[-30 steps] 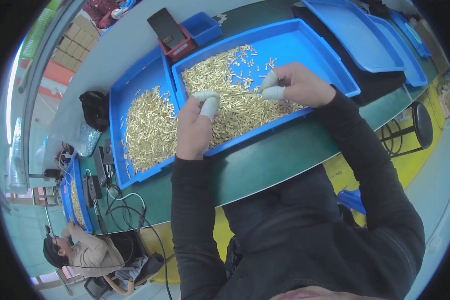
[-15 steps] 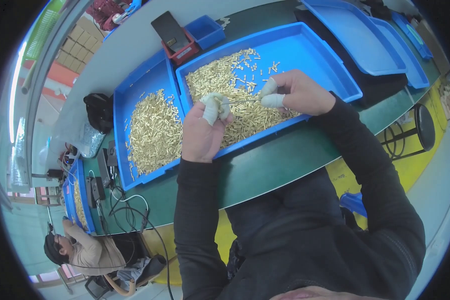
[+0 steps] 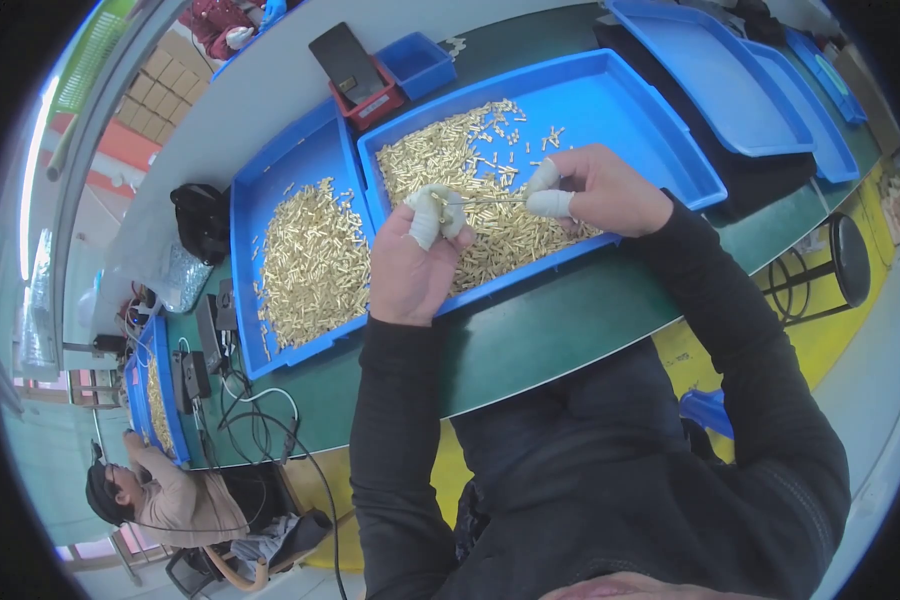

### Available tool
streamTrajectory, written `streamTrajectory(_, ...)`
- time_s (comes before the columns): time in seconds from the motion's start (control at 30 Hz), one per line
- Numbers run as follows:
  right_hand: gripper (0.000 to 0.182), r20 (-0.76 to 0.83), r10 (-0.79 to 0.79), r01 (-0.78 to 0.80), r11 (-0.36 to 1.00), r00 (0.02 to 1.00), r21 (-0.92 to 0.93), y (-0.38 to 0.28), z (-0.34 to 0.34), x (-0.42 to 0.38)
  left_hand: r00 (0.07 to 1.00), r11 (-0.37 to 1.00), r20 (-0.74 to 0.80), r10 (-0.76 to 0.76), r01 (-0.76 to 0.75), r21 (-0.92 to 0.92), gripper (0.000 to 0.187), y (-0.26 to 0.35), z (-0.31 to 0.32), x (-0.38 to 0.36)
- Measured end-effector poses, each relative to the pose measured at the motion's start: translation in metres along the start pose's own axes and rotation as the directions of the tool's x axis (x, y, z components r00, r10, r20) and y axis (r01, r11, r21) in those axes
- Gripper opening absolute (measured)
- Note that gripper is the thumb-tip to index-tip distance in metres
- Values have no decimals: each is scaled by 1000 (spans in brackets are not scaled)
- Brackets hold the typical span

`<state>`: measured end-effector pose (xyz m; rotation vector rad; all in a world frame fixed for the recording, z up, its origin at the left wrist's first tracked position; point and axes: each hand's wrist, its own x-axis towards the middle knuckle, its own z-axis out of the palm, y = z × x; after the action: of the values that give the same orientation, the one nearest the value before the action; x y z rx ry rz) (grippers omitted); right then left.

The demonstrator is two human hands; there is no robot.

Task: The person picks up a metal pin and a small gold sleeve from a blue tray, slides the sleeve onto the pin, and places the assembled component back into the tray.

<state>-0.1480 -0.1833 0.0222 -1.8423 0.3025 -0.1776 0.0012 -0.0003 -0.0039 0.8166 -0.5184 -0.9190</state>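
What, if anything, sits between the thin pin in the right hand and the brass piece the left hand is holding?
Nothing visible. The thin pin runs from the right hand straight to the brass piece pinched in the left hand, above the pile in the blue tray. Whether the tip touches is too small to tell.

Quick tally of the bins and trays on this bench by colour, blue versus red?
Blue trays holding brass parts: 3
Blue trays, no parts showing: 3
Small blue bin: 1
Small red bin: 1
Total: 8
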Motion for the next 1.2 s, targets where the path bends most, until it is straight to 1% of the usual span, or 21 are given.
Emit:
streamTrajectory(0.1, 12, 6, 18, -18, 1000, 1000, -3, -3, 1, -1, 1000, 1000, -20, 7, -7, 9, 14, 3, 6, -1)
streamTrajectory(0.23, 12, -2, 29, -29, 999, 1000, 34, -2, 4, -1, 1000, 1000, -3, 10, -10, -7, 15, -1, 3, -1)
streamTrajectory(0.33, 13, -40, 55, -53, 997, 998, 54, -7, 10, -3, 998, 1000, -49, 25, -25, -12, 14, -2, 6, 0)
streamTrajectory(0.4, 12, -107, 125, -116, 989, 986, 88, -13, 19, -5, 994, 995, -75, 83, -87, -54, 13, -5, 5, 3)
streamTrajectory(0.5, 12, -149, 89, -73, 992, 985, 106, -18, 32, -5, 973, 984, -147, 177, -178, 3, 14, -9, 5, 9)
streamTrajectory(0.6, 13, -187, 5, -8, 1000, 982, -16, -17, 43, -3, 947, 976, -240, 215, -214, 30, 12, -5, 18, 7)
streamTrajectory(0.7, 14, -129, 78, -72, 996, 989, 55, -22, 45, -2, 944, 977, -252, 211, -203, 59, 14, 1, 19, 4)
streamTrajectory(0.73, 14, -111, 91, -82, 993, 990, 81, -21, 44, -1, 949, 978, -235, 208, -202, 51, 14, 2, 16, 4)
streamTrajectory(0.8, 16, -38, 137, -127, 973, 990, 190, -18, 42, 1, 967, 981, -164, 194, -193, 25, 14, 2, 10, 4)
streamTrajectory(0.83, 15, -113, 39, -29, 996, 993, 86, -8, 44, 3, 964, 980, -172, 201, -197, 41, 14, 3, 12, 3)
streamTrajectory(0.87, 14, -224, -176, 147, 979, 958, -141, 1, 46, 5, 958, 976, -189, 215, -204, 74, 13, 2, 14, 3)
streamTrajectory(0.9, 15, -279, -398, 283, 883, 874, -375, 10, 48, 7, 952, 972, -206, 228, -210, 107, 13, 2, 15, 2)
streamTrajectory(0.93, 15, -279, -372, 269, 899, 885, -347, 6, 49, 5, 945, 966, -220, 243, -215, 143, 13, 3, 17, 2)
streamTrajectory(1.0, 14, -271, -268, 210, 951, 924, -226, -2, 51, 2, 912, 929, -272, 307, -225, 292, 15, 4, 19, 2)
streamTrajectory(1.03, 12, -240, -173, 149, 982, 955, -113, -7, 48, 2, 916, 935, -267, 300, -228, 272, 15, 4, 17, 2)
streamTrajectory(1.07, 10, -145, 12, 3, 994, 989, 107, -12, 45, 3, 924, 945, -254, 287, -231, 231, 15, 4, 14, 2)
streamTrajectory(1.1, 10, -11, 176, -164, 938, 984, 304, -16, 42, 4, 931, 954, -241, 273, -231, 190, 15, 4, 12, 3)
streamTrajectory(1.13, 9, 19, 172, -168, 929, 985, 329, -13, 40, 5, 937, 956, -226, 267, -228, 185, 15, 4, 12, 1)
streamTrajectory(1.2, 6, 137, 147, -192, 887, 980, 420, -6, 35, 7, 956, 962, -165, 244, -218, 162, 14, 5, 11, 0)
